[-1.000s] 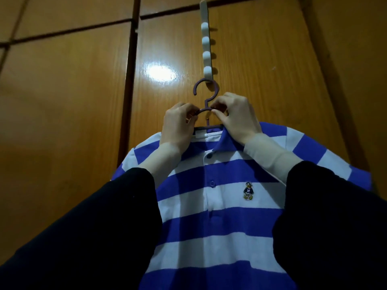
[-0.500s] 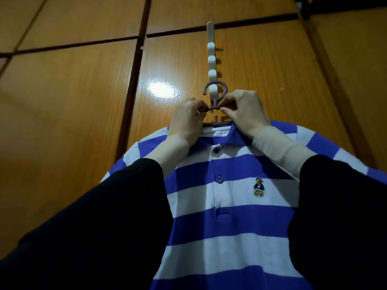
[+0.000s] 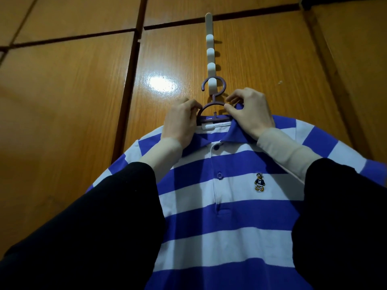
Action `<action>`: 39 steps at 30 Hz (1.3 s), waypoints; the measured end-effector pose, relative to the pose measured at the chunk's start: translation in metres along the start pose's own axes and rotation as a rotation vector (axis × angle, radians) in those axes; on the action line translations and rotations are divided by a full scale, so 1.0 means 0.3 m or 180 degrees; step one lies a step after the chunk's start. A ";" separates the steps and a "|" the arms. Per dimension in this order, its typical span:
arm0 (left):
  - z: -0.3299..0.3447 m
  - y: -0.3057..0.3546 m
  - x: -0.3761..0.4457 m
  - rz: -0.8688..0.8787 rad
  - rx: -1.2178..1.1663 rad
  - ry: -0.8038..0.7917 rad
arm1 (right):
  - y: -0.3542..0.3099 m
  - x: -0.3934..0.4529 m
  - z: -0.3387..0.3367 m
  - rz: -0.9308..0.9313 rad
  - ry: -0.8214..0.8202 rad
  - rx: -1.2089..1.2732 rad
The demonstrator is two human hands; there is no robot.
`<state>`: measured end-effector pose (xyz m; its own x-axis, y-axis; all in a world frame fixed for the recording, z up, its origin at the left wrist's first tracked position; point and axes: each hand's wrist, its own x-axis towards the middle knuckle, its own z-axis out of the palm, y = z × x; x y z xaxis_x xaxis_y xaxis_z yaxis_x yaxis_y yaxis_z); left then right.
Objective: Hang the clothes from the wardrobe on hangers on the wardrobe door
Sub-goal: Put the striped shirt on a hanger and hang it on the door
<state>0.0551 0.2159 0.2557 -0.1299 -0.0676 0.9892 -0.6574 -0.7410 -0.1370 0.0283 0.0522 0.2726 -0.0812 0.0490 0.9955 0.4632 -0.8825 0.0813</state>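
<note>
A blue and white striped polo shirt hangs on a purple hanger. The hanger's hook loops over the lowest white peg of an over-door rack on the wooden wardrobe door. My left hand pinches the hanger's left shoulder beside the collar. My right hand pinches the hanger's right shoulder together with the blue collar. Both forearms in black sleeves cover the shirt's sides.
Wooden wardrobe panels fill the view, with a neighbouring door to the left and a side panel to the right. Three upper pegs of the rack are bare. A light reflection shines on the door left of the hook.
The hanger rose and its hook went from below the rack onto the lowest peg. Both hands slid outward from the hook's stem to the hanger's shoulders.
</note>
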 end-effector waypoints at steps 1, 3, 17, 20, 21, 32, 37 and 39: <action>-0.005 -0.006 0.000 -0.0027 0.0072 0.0040 | 0.005 -0.003 -0.005 0.0086 0.0039 0.0018; -0.015 -0.021 -0.001 -0.0121 0.0226 0.0109 | 0.015 -0.009 -0.015 0.0261 0.0082 0.0006; -0.028 -0.039 -0.013 -0.0806 0.0063 0.0064 | 0.035 -0.009 -0.027 0.0876 -0.0132 0.0013; -0.019 -0.034 -0.007 -0.0863 0.0014 0.0130 | 0.029 -0.014 -0.027 0.0888 -0.0073 0.0043; -0.015 -0.036 -0.006 -0.0877 -0.0001 0.0156 | 0.028 -0.016 -0.027 0.0891 -0.0060 0.0055; 0.006 -0.052 -0.058 -0.0618 0.0037 0.0471 | 0.032 -0.068 -0.004 0.0865 0.0405 0.0140; 0.019 -0.035 -0.059 -0.0705 -0.0047 0.0567 | 0.026 -0.107 0.019 0.1017 0.0818 0.0170; 0.025 -0.033 -0.100 -0.0646 -0.0124 0.0589 | 0.023 -0.147 0.027 0.0688 0.0755 0.0156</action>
<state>0.0711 0.2201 0.2279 -0.1236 0.2055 0.9708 -0.7113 -0.7005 0.0577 0.0421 0.0476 0.2295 -0.1772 -0.2525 0.9512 0.5337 -0.8367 -0.1227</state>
